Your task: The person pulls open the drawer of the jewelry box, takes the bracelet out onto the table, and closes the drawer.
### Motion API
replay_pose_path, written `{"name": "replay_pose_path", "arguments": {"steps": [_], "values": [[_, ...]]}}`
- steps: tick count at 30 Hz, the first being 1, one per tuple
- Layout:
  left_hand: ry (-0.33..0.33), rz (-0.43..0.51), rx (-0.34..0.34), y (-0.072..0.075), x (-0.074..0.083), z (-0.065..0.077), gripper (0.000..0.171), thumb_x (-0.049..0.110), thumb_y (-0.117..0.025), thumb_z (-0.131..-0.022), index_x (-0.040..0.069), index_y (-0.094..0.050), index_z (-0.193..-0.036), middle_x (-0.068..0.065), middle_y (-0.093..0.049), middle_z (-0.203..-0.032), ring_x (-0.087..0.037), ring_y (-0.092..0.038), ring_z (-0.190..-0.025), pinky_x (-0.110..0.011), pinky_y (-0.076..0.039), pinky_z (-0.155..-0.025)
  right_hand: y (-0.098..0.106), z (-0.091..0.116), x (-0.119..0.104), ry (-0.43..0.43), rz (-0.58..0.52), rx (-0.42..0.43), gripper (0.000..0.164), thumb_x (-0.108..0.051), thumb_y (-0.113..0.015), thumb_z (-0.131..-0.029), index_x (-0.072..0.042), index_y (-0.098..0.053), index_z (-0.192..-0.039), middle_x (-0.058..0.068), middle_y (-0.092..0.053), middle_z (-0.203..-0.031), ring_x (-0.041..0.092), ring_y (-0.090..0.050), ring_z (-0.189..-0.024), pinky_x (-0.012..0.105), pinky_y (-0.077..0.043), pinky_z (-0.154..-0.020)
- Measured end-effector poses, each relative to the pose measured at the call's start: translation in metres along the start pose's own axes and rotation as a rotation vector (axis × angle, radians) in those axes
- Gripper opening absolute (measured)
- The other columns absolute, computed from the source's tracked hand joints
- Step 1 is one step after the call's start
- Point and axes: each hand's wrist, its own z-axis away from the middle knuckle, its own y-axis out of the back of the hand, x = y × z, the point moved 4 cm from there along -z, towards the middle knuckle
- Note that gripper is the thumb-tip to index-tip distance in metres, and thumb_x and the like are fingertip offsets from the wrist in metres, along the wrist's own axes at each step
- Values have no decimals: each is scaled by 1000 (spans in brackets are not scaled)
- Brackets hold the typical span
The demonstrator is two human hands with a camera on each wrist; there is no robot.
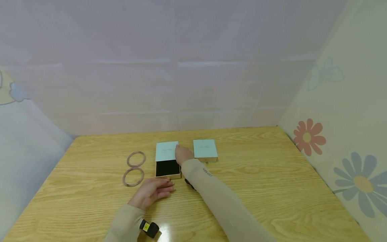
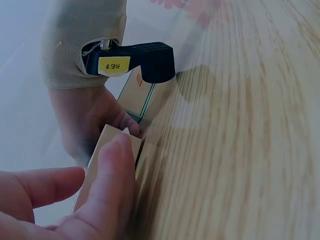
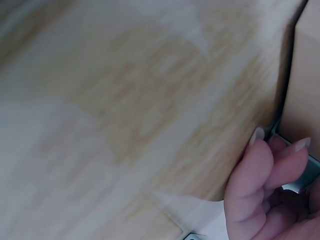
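Observation:
Near the middle of the table stands a small box with a black inside and its pale blue lid turned up at the back. My right hand grips the lid at its right side; in the right wrist view its curled fingers are against the edge beside the tan box wall. At the box's front, my left hand touches the front edge with its fingers nearly straight, thumb apart from them. Left of the box lie two pinkish bangles, one behind the other.
A second pale blue box, closed, stands to the right of my right hand. The wooden table ends at a plain cloth wall behind, with flower-printed cloth on the right side.

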Motion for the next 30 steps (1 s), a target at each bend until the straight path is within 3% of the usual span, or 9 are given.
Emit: {"name": "replay_pose_path", "arguments": {"steps": [7,13,20,30], "values": [[27,41,7,0,-2,-7,36,3,-45,-103,-18,-39,-131,-10,-69,-97,-17,-69,-86,-26,-57,-72,-1,-1,2,-30,-34,-4,65,-31,-19,-110,-6,-64,-71,13,-67,-79,28,-67,-90,40,-52,-87],[34,71,29,1,-2,-10,34,4,-43,-103,-17,-39,-130,-11,-70,-95,-17,-70,-83,-25,-57,-70,-1,0,1,-41,-59,2,66,-32,-18,-110,-7,-61,-67,13,-70,-90,29,-66,-97,40,-51,-91],[39,97,36,0,-5,-13,32,4,-41,-104,-17,-41,-129,-9,-70,-89,-16,-70,-81,-23,-57,-67,-3,-1,-1,-21,-43,4,64,-31,-19,-110,-8,-57,-64,10,-62,-69,28,-67,-90,39,-52,-89],[35,110,70,-3,-4,-14,35,3,-40,-104,-18,-39,-132,-7,-70,-88,-14,-70,-79,-21,-56,-66,-3,-1,-1,-31,-53,2,66,-33,-17,-110,-9,-52,-59,7,-56,-61,25,-66,-79,38,-52,-84]]}}
